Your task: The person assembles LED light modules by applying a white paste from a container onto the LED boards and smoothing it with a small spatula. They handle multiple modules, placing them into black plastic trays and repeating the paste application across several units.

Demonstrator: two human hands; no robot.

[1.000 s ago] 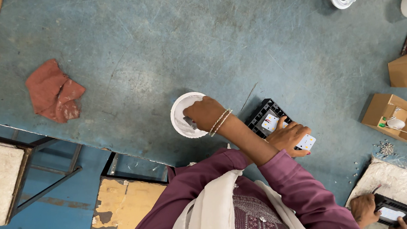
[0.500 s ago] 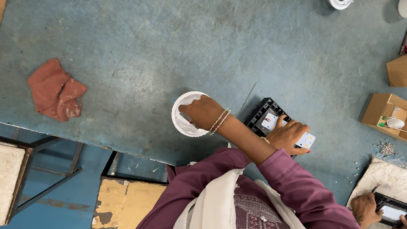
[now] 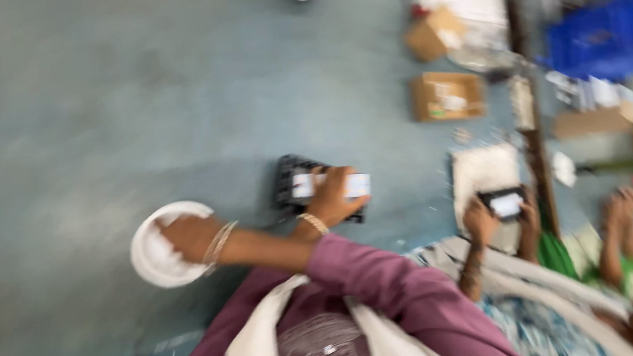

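Head view, heavily motion-blurred, so fine detail is soft

- Arms look crossed. Traced from the maroon sleeves, the right hand (image 3: pixel 183 239) reaches across to the white dish (image 3: pixel 151 253) and the left hand (image 3: pixel 333 195) is at the black tray (image 3: pixel 290 184)
- Left grip: clenched on a white card (image 3: pixel 351 185), fingers wrapped over its middle. The card sits directly above the black tray and seems to touch its top edge; blur hides whether it is seated or only held there
- Right grip: fingers lie on the inner face of the dish near its rim. Cannot tell if they clamp it or just rest on it. The dish lies flat on the counter (image 3: pixel 96 105), under and to the outer side of that grip
- Progress, as a judgement: card is in hand and at the tray, not let go; dish is steadied, not lifted. Nothing shows in the dish
- Beyond the left grip: an open cardboard box (image 3: pixel 447 95), well apart
- Other people's hands beside the left grip: one pair holds a small screen (image 3: pixel 506 203), another pair has green sleeves (image 3: pixel 625 212)
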